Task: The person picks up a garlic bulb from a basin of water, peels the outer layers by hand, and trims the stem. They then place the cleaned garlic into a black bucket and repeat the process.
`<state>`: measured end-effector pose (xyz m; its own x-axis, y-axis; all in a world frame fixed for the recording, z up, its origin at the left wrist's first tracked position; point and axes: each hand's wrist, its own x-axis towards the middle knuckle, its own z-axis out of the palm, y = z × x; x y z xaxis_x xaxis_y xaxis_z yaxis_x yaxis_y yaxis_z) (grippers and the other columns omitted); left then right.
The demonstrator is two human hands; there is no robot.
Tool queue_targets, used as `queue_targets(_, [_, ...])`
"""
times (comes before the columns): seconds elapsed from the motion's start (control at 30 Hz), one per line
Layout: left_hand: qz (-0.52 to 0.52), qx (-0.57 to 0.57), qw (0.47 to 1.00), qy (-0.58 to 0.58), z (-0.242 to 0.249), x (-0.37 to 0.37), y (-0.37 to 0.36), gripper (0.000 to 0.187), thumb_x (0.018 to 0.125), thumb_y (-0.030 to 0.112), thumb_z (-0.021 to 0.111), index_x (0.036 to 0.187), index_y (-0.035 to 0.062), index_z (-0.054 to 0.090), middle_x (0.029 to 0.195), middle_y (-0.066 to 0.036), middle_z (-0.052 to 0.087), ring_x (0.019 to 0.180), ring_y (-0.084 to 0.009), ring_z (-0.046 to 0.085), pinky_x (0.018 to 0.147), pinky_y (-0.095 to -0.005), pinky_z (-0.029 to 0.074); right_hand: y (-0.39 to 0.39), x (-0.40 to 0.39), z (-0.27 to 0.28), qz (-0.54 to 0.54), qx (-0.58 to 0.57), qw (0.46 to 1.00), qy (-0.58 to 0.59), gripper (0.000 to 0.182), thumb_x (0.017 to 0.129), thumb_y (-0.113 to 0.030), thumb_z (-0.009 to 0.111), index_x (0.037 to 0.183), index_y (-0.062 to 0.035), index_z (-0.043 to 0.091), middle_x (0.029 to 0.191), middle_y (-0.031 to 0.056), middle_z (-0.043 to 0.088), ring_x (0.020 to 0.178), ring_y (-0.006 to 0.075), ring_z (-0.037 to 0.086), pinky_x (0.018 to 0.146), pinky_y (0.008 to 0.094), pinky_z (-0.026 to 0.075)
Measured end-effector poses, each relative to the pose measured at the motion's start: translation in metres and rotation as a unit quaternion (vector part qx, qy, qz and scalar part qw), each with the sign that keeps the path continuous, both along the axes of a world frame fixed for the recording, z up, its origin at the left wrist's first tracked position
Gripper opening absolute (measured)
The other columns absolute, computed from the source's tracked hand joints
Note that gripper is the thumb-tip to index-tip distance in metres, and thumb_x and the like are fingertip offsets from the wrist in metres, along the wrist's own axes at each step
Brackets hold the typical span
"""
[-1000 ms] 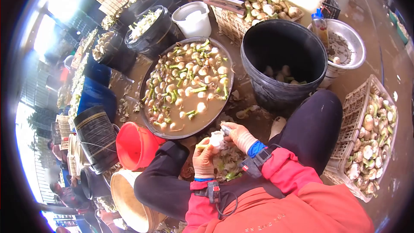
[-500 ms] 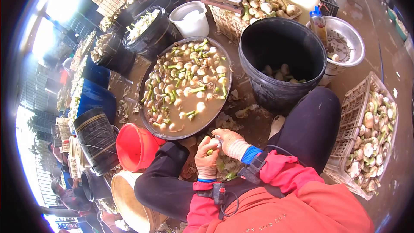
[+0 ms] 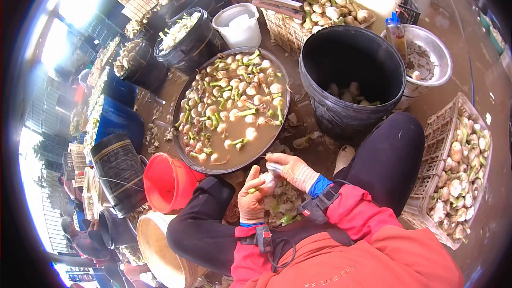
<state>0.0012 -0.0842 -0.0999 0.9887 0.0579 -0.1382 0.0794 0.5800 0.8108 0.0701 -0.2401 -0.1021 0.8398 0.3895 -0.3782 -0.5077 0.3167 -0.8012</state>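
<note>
My left hand, in an orange-toned glove, closes around a whitish garlic bulb with a short green stem. Facing it, my right hand, gloved the same way, pinches a small silvery-white piece against the top of the bulb; its kind is too small to make out. Both hands work above my lap, over a heap of pale peelings. Just ahead sits a wide dark basin of muddy water, full of garlic bulbs with green stems.
A deep black bucket holds some bulbs. At my right stands a plastic crate of garlic. A red bucket and a cream bucket are at left. A metal bowl holds a blue-capped bottle. People sit at far left.
My right hand has shifted slightly up and away from my left fingers, and more of the white bulb shows between the hands. The view has tilted a little.
</note>
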Motion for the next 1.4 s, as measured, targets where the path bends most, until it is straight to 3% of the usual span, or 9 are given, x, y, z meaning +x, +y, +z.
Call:
queue_targets(0.17, [-0.017,0.048,0.999,-0.004,0.001,0.000,-0.004,0.030,0.068,-0.016,0.055,0.090,-0.0002,0.067,0.136,-0.014,0.044,0.121,-0.0255,0.047,0.097,-0.0369,0.043,0.005,-0.008,-0.001,0.069,-0.219,0.954,-0.194,0.031,0.084,-0.001,0.056,0.114,-0.0052,0.059,0.104,0.0114,0.064,0.096,0.0185,0.059,0.084,0.0278,0.046])
queue_targets(0.4, [0.069,-0.213,0.973,-0.050,-0.001,0.003,-0.003,0.025,0.070,-0.010,0.058,0.086,0.0071,0.066,0.130,-0.013,0.050,0.117,-0.0301,0.049,0.097,-0.0476,0.041,0.011,-0.011,-0.006,0.076,-0.142,0.987,0.019,0.029,0.080,-0.001,0.053,0.104,-0.0096,0.065,0.092,0.0150,0.065,0.083,0.0240,0.061,0.074,0.0331,0.048])
queue_targets(0.5, [0.077,-0.206,0.971,-0.093,0.016,0.014,-0.003,0.025,0.082,0.003,0.055,0.106,0.0109,0.058,0.122,-0.012,0.054,0.116,-0.0314,0.049,0.097,-0.0517,0.041,0.009,-0.013,-0.024,0.303,-0.362,0.862,-0.186,0.024,0.085,-0.010,0.056,0.107,-0.0149,0.064,0.089,0.0152,0.064,0.079,0.0214,0.060,0.073,0.0334,0.048])
queue_targets(0.6, [0.098,-0.211,0.972,-0.028,0.007,0.008,0.009,0.025,0.086,0.010,0.054,0.111,0.0109,0.055,0.121,-0.011,0.055,0.113,-0.0298,0.051,0.094,-0.0511,0.043,0.010,-0.008,-0.025,0.070,-0.244,0.952,-0.171,0.027,0.084,-0.012,0.059,0.111,-0.0141,0.062,0.091,0.0148,0.064,0.082,0.0215,0.060,0.075,0.0319,0.047])
queue_targets(0.73, [0.123,-0.187,0.967,0.123,-0.015,0.004,0.015,0.026,0.089,0.018,0.054,0.115,0.0119,0.055,0.118,-0.008,0.058,0.105,-0.0251,0.056,0.083,-0.0456,0.048,0.006,-0.001,-0.017,0.030,0.021,0.978,-0.207,0.051,0.081,-0.014,0.068,0.127,-0.0040,0.049,0.124,0.0094,0.054,0.112,0.0153,0.049,0.096,0.0265,0.038])
queue_targets(0.93, [0.127,-0.147,0.975,0.109,-0.002,0.007,0.003,0.018,0.089,0.022,0.058,0.095,0.0046,0.058,0.090,-0.005,0.062,0.083,-0.0174,0.060,0.075,-0.0322,0.049,0.010,-0.010,0.010,0.241,-0.264,0.913,-0.195,0.029,0.079,-0.009,0.061,0.108,-0.0095,0.062,0.087,0.0104,0.065,0.081,0.0191,0.059,0.074,0.0308,0.046])
queue_targets(1.07, [0.218,0.195,0.953,0.084,-0.008,0.012,-0.007,0.014,0.087,0.017,0.063,0.086,0.0048,0.057,0.075,-0.003,0.061,0.064,-0.0122,0.057,0.058,-0.0253,0.048,0.014,-0.016,0.008,0.300,-0.324,0.876,-0.196,0.028,0.078,-0.007,0.061,0.105,-0.0098,0.064,0.077,0.0102,0.064,0.071,0.0176,0.059,0.066,0.0304,0.047])
queue_targets(1.3, [0.265,-0.005,0.934,0.241,-0.055,0.010,0.024,0.020,0.087,0.025,0.062,0.081,0.0069,0.055,0.070,-0.004,0.059,0.056,-0.0160,0.054,0.045,-0.0306,0.045,0.014,-0.023,0.039,0.287,-0.002,0.947,-0.147,0.015,0.079,-0.012,0.066,0.094,-0.0080,0.067,0.072,-0.0016,0.061,0.060,0.0062,0.053,0.056,0.0226,0.043])
queue_targets(1.4, [0.293,-0.086,0.914,0.268,-0.042,0.013,0.035,0.027,0.084,0.039,0.064,0.088,0.0120,0.060,0.083,0.001,0.065,0.068,-0.0133,0.062,0.047,-0.0235,0.046,0.004,-0.007,0.006,0.283,-0.224,0.922,-0.143,0.022,0.079,-0.009,0.064,0.101,-0.0071,0.066,0.082,0.0052,0.066,0.069,0.0146,0.061,0.061,0.0266,0.048])
